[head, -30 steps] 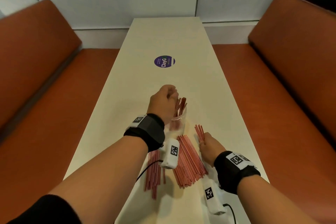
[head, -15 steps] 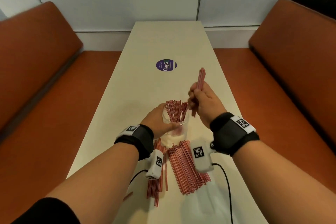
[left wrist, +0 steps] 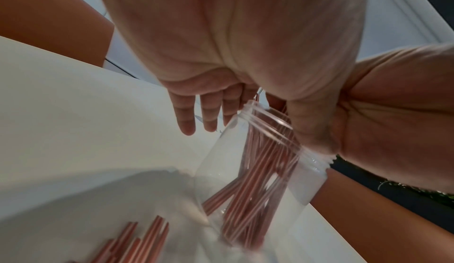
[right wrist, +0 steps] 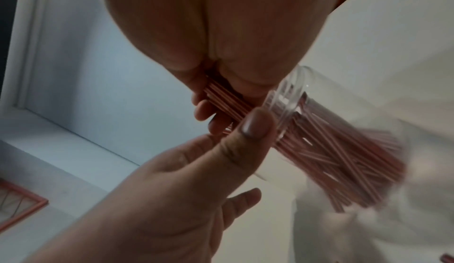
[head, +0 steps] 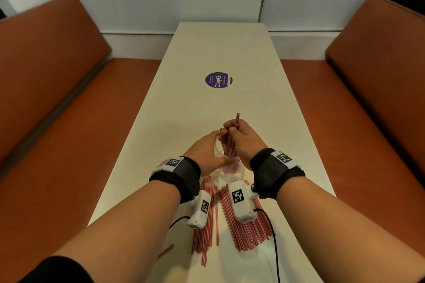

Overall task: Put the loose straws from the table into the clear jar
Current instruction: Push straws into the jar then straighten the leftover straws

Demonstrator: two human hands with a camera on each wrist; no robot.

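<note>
Right hand (head: 243, 142) with straw bundle (head: 231, 139) now lower, into jar (head: 218, 148).

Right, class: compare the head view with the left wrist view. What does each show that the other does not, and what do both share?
Only the head view shows the round purple sticker, the orange benches, the wrist cameras, and both loose straw piles on the table.

Only the left wrist view shows the clear jar whole: its threaded rim, and the straws already inside, down to its base.

Both show the left hand steadying the jar, the right hand at its mouth, and some loose straws on the table.
</note>
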